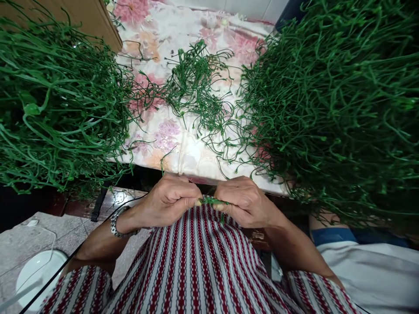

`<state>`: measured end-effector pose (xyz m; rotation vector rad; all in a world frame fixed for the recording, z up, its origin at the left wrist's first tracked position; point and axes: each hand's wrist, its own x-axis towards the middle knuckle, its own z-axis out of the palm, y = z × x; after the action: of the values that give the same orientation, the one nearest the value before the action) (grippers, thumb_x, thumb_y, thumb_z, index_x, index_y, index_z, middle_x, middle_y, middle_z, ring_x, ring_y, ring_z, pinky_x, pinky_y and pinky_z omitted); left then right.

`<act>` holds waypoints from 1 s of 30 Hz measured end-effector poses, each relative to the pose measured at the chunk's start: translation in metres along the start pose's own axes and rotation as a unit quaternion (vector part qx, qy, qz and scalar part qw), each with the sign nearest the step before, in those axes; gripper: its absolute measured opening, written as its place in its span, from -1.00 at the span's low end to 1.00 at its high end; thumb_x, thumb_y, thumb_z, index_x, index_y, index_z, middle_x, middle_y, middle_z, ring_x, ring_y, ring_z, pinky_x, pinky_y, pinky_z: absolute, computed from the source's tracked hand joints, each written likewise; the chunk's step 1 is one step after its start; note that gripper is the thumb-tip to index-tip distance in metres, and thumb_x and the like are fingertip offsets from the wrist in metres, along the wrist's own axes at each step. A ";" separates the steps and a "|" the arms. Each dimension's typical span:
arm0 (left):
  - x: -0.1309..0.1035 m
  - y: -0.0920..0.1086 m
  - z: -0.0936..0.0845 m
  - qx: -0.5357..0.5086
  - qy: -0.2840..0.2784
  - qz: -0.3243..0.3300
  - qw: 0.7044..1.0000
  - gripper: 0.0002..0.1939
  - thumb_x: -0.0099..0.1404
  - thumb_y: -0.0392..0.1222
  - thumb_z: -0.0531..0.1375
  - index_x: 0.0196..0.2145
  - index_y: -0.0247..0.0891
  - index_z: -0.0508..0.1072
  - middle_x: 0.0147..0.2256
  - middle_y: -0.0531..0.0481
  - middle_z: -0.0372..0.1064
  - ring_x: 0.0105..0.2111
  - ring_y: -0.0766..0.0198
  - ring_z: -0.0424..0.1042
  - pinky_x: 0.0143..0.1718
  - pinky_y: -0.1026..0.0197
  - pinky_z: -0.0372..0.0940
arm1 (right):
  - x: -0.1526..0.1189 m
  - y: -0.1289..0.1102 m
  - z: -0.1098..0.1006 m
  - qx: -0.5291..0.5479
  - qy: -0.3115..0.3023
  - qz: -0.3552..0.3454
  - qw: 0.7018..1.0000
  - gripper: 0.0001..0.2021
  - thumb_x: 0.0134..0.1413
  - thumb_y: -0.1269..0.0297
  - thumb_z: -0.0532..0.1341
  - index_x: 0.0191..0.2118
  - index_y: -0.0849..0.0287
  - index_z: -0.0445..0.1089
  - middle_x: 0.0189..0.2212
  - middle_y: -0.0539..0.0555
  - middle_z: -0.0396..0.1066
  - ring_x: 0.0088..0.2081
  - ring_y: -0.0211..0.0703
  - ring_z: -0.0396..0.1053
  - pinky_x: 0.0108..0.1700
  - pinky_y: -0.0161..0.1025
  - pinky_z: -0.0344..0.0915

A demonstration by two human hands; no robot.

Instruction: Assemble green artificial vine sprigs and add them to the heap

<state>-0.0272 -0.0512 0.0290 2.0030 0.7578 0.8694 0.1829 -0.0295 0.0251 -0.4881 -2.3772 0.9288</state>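
The left hand and the right hand are meeting knuckles-forward, a narrow gap between them. Each is closing thumb against curled fingers, and both are pinching a short bundle of slender dark-green plant stems, which is bridging the gap; the other fingers are folding in tightly, so whether they are hiding more stem one cannot tell. A green tip is hanging just below the right thumb.

Beyond the grip, a white cloth printed with pink, purple and orange flowers is covering the table, its near edge running just past the knuckles. Farther out on it, a small loose heap of thin green stems with budded tips is lying. To the left of the grip, a large tangled mound of long glossy green stems is spreading, with a brown cardboard box standing behind it. To the right, a taller mound of darker green stems is overhanging the table's edge.

Nearer than the grip, a red, white and dark patterned striped shirt is filling the view. A silver metal-link band is circling the left wrist.
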 end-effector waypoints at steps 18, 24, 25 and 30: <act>0.018 -0.009 0.002 -0.098 0.079 -0.219 0.968 -0.87 0.22 -0.24 0.09 -0.46 -0.32 0.32 -0.55 0.10 0.20 -0.54 0.44 0.15 -0.49 0.38 0.09 | 0.020 0.018 0.009 -0.039 0.082 0.084 0.992 -0.87 0.18 0.28 0.07 -0.33 0.24 0.23 -0.48 0.00 0.22 -0.45 -0.32 0.18 -0.40 -0.37 0.11; 0.028 -0.011 -0.011 -0.025 -0.033 -0.208 0.977 -0.84 0.17 -0.32 0.02 -0.55 -0.29 0.18 -0.61 0.16 0.03 -0.57 0.45 0.02 -0.54 0.36 -0.03 | 0.024 0.022 0.000 -0.049 0.038 0.054 0.997 -0.78 0.20 0.28 0.04 -0.47 0.21 0.20 -0.57 -0.05 0.12 -0.51 -0.34 0.11 -0.44 -0.36 0.05; 0.029 -0.010 -0.013 -0.042 -0.061 -0.200 0.977 -0.83 0.16 -0.35 0.00 -0.57 -0.28 0.14 -0.62 0.16 -0.01 -0.59 0.45 -0.01 -0.56 0.37 -0.05 | 0.024 0.021 -0.002 -0.035 0.015 0.047 0.998 -0.76 0.20 0.28 0.03 -0.49 0.20 0.19 -0.59 -0.06 0.10 -0.52 -0.34 0.10 -0.45 -0.36 0.04; 0.023 0.004 -0.010 -0.131 -0.186 -0.100 0.969 -0.83 0.11 -0.39 0.00 -0.58 -0.26 0.09 -0.61 0.15 -0.01 -0.60 0.45 -0.01 -0.56 0.34 -0.04 | 0.026 0.007 -0.009 0.102 -0.116 -0.037 0.987 -0.69 0.19 0.32 0.01 -0.59 0.18 0.12 -0.64 -0.07 0.11 -0.56 -0.36 0.09 -0.44 -0.35 0.07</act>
<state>-0.0205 -0.0315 0.0437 1.7485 0.5828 0.4315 0.1689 -0.0068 0.0351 -0.2212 -2.4482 1.2372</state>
